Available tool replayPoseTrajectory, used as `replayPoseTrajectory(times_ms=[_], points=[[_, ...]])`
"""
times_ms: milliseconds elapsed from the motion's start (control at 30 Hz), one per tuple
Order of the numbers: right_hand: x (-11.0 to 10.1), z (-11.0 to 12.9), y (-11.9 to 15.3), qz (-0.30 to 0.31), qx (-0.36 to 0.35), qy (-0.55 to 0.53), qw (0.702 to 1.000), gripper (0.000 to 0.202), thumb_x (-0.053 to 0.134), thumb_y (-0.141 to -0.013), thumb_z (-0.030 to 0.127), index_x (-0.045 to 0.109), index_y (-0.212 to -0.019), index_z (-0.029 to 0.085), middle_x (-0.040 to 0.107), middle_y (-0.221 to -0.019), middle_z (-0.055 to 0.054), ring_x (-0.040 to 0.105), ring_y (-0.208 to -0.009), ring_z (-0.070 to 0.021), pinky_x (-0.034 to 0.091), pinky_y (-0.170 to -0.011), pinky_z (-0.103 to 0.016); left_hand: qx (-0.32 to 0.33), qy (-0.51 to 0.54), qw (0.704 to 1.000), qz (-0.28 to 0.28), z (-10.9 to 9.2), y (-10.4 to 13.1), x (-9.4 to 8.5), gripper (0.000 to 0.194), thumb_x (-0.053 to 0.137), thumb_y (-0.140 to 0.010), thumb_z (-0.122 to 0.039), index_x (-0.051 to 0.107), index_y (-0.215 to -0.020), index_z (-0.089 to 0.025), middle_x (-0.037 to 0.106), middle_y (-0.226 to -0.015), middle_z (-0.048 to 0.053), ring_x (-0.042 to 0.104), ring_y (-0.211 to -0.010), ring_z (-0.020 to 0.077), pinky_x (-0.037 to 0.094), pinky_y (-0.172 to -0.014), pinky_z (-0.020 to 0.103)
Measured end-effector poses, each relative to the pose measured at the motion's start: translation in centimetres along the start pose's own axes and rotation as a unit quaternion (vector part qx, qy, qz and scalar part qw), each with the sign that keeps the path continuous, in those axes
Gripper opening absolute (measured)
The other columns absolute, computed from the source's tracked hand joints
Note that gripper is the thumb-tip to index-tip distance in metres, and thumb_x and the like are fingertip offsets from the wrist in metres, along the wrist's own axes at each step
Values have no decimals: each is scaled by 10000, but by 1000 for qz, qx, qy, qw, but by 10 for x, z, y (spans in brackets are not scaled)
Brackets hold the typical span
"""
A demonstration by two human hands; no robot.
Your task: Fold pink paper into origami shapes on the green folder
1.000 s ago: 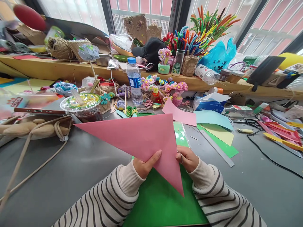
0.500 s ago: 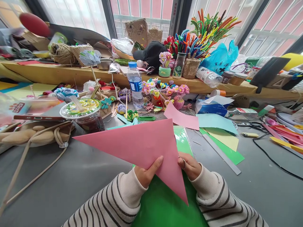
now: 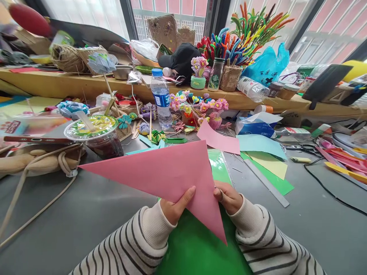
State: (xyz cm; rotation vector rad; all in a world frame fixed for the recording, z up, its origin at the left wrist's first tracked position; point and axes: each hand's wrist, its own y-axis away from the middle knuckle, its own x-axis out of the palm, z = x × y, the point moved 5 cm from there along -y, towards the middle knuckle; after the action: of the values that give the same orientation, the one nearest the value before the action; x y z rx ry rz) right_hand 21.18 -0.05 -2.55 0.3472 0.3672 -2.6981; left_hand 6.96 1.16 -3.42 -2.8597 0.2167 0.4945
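Observation:
A folded pink paper (image 3: 166,168) is held up over the green mat (image 3: 200,244), one long point reaching left and a shorter one pointing down. My left hand (image 3: 177,204) pinches its lower edge near the middle, thumb on top and the other fingers hidden beneath. At the paper's right edge, my right hand (image 3: 228,196) is closed with thumb and fingers together on that edge. Beyond the paper's top right corner lies another pink sheet (image 3: 219,138).
Left stands a lidded drink cup (image 3: 97,137) beside a phone (image 3: 40,139). A water bottle (image 3: 161,99) and crochet flowers (image 3: 200,105) are behind the paper. A ruler (image 3: 266,183), scissors (image 3: 306,149) and a black cable (image 3: 323,187) lie right.
The whole view has shifted slightly, with most objects appearing a little further left. Both hands keep the same hold on the pink paper.

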Motion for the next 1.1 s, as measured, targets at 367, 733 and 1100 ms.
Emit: replayPoseTrajectory(times_ms=[367, 733, 1100], points=[[-2, 0, 0, 10, 14, -13, 1000, 513, 243, -738, 595, 462, -640, 141, 446, -640, -38, 413, -593, -130, 335, -532, -255, 34, 21, 998, 39, -7, -2, 2, 276, 495, -713, -306, 568, -934, -159, 615, -958, 33, 542, -927, 176, 414, -883, 312], [-3, -1, 1, -2, 20, 6, 1000, 510, 231, -738, 601, 441, -620, 152, 402, -609, -16, 378, -566, -117, 309, -513, -245, 31, 26, 999, 31, -6, -2, 3, 272, 499, -711, -305, 566, -929, -156, 615, -957, 38, 543, -931, 175, 414, -885, 313], [-4, -2, 1, -12, -10, -38, 999, 459, 273, -759, 554, 462, -652, 151, 382, -586, 0, 361, -541, -106, 302, -487, -240, 64, 13, 997, 37, -8, 0, 3, 251, 505, -711, -293, 563, -922, -171, 623, -932, 29, 561, -894, 176, 446, -849, 295]])
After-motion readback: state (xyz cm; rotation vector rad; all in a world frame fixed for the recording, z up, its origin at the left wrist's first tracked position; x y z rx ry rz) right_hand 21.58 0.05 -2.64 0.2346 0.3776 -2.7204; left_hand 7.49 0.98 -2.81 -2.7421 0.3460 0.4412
